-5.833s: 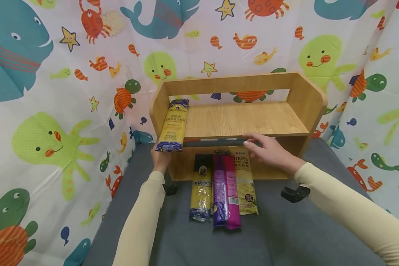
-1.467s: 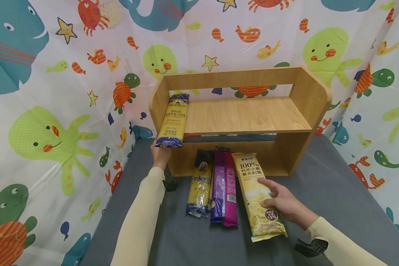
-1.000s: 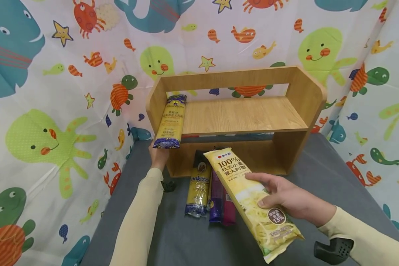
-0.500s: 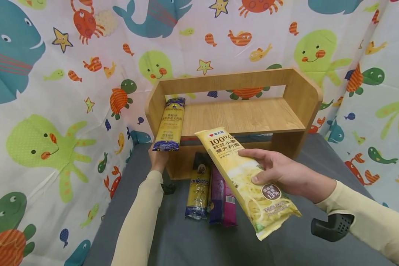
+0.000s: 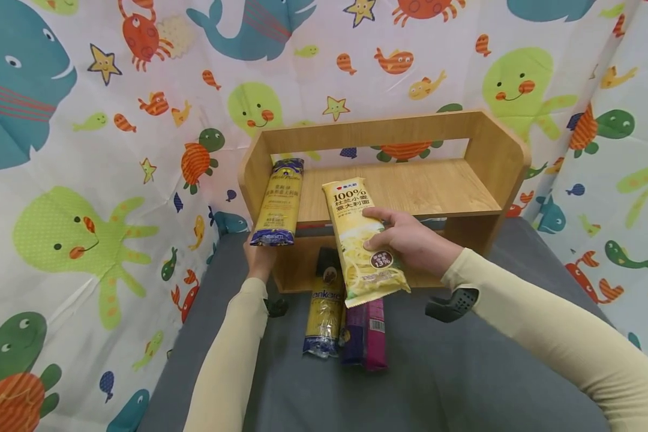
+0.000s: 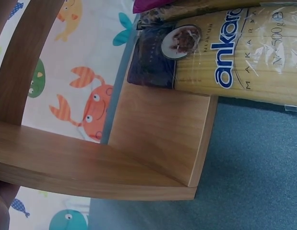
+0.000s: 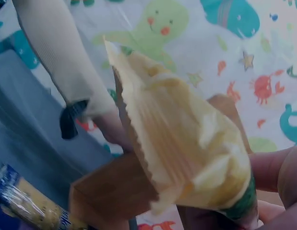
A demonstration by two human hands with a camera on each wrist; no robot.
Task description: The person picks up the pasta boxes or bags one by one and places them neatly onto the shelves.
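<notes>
My right hand [image 5: 410,237] pinches a pale yellow pasta bag [image 5: 354,255] by its right side, thumb on the printed front. The bag is tilted in front of the upper board of the wooden shelf [image 5: 437,189]; whether it touches the board cannot be told. In the right wrist view, its crimped end [image 7: 153,143] faces the camera. My left hand [image 5: 260,262] is at the shelf's left side panel, its fingers mostly hidden. Above it, a yellow and blue spaghetti pack [image 5: 279,204] lies at the upper board's left end, its lower end past the front edge.
Under the upper board, an Ankara pasta pack [image 5: 324,312] and a purple and pink pack [image 5: 364,336] lie partly in the lower opening and partly on the grey cloth [image 5: 302,399]. A printed sea-animal curtain [image 5: 302,78] hangs behind and at both sides.
My right hand has taken the pale yellow bag from beside the purple pack, drawn it out, lifted it, then moved it left and up towards the upper board. The left hand has stayed put.
</notes>
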